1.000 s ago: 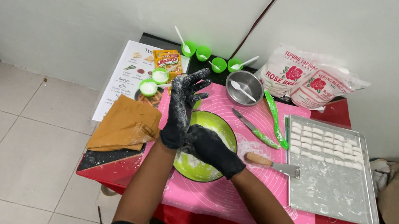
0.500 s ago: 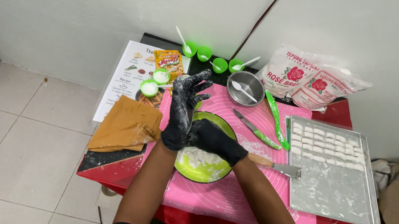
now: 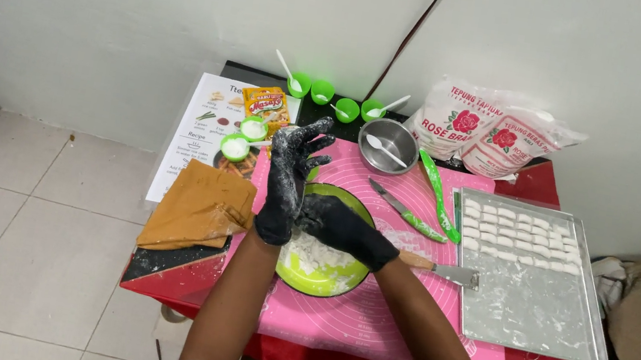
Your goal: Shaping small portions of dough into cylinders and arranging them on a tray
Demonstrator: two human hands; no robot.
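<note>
Over the green bowl (image 3: 326,250), the right hand (image 3: 339,225) grips the floury left hand (image 3: 291,175), its fingers spread; scrapings should drop at six o'clock, into the dough (image 3: 314,254).

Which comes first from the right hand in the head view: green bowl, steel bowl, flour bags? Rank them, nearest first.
From the right hand:
1. Green bowl, directly under it.
2. Steel bowl, beyond it on the pink mat.
3. Flour bags, far back right by the wall.
</note>
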